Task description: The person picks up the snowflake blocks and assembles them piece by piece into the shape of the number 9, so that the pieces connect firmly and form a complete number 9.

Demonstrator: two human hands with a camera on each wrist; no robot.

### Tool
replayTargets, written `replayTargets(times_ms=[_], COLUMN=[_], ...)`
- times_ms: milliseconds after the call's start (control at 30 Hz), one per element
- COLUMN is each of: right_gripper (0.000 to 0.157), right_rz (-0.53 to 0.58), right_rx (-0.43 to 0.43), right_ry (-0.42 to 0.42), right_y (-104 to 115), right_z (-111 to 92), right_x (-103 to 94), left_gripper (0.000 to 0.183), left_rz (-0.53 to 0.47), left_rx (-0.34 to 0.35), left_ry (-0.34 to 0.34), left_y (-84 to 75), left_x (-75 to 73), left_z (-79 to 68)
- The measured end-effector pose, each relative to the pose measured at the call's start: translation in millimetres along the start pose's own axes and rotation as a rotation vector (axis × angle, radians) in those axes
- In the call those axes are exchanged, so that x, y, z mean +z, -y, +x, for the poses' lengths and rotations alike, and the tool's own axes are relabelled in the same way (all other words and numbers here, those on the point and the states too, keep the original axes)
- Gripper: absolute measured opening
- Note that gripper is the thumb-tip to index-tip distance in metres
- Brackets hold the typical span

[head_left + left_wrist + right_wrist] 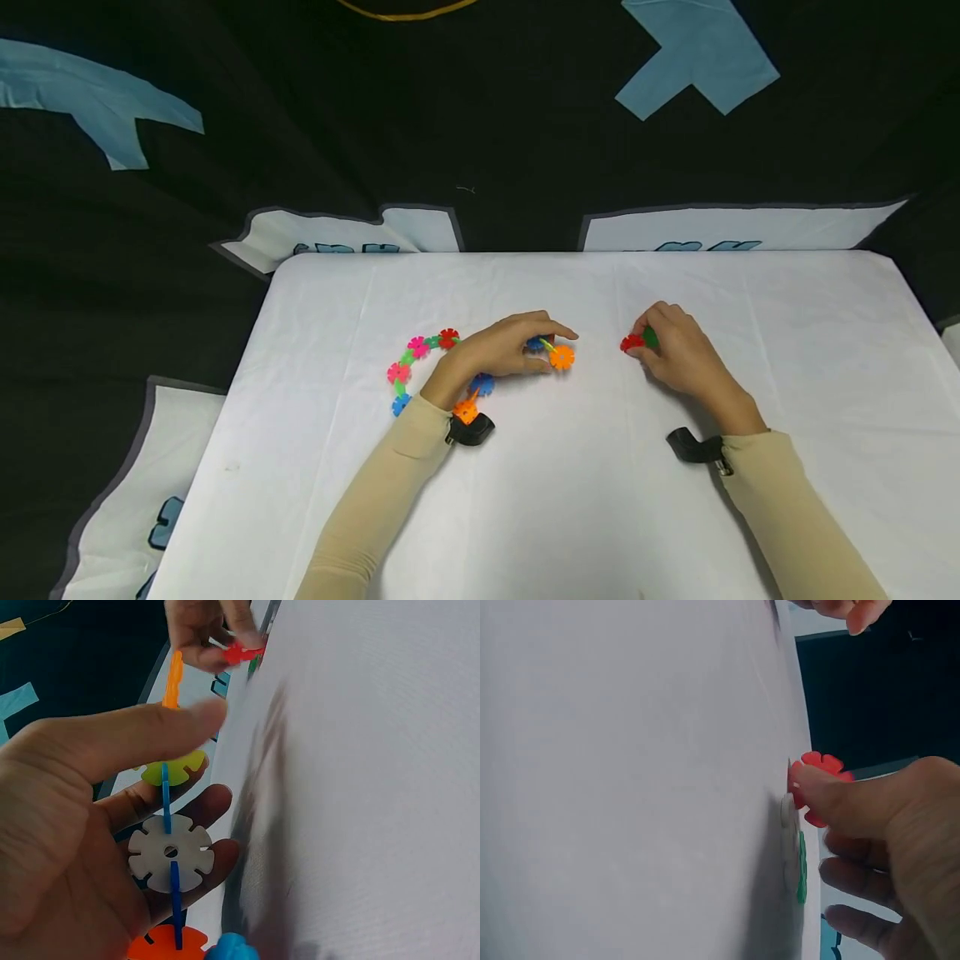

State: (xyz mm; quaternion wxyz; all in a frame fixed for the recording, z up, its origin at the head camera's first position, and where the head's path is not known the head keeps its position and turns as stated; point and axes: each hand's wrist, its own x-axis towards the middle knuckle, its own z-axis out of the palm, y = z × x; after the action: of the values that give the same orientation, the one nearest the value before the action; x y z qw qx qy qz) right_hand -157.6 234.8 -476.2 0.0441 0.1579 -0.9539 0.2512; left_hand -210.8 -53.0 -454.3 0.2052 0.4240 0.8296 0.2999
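A chain of linked plastic flower discs (398, 372) in pink, green, red, blue and orange curves over the white table, partly hidden under the left forearm. My left hand (501, 346) curls loosely round the chain's right end, where an orange disc (562, 357) shows past the fingertips. In the left wrist view its thumb lies over the chain near a yellow disc (174, 769), with the fingers behind a whitish disc (171, 853). Farther right, my right hand (678, 348) pinches a red disc (821, 769) between thumb and fingers. Close beneath are a white disc (789, 840) and a green disc (802, 870).
A white cloth covers the table (570, 500). Black fabric (480, 125) with blue and white shapes hangs beyond its far edge and down the left side. Dark wrist mounts (471, 430) sit on both beige sleeves (795, 508).
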Motion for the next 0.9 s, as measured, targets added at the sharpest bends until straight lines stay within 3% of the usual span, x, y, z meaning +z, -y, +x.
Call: replayTargets(times_ms=[100, 300, 467, 900], right_gripper=[0.018, 0.015, 0.009, 0.013], right_rz=[0.047, 0.32, 0.482, 0.515], right_rx=[0.025, 0.047, 0.128, 0.099], right_ry=[-0.035, -0.179, -0.142, -0.114], right_y=[9.1, 43.3, 64.2, 70.7], right_z=[-5.4, -20.4, -25.0, -25.6], right_x=[-0.1, 9.2, 16.9, 36.4], left_gripper=[0.046, 0.041, 0.04, 0.037], left_rz=[-0.01, -0.02, -0.037, -0.059], left_rx=[0.004, -0.013, -0.016, 0.005], left_ry=[-0.005, -0.02, -0.038, -0.053], left_y=[0.8, 2.2, 5.5, 5.7], left_x=[1.2, 2.1, 3.6, 2.2], left_z=[0.9, 2.0, 3.1, 3.1])
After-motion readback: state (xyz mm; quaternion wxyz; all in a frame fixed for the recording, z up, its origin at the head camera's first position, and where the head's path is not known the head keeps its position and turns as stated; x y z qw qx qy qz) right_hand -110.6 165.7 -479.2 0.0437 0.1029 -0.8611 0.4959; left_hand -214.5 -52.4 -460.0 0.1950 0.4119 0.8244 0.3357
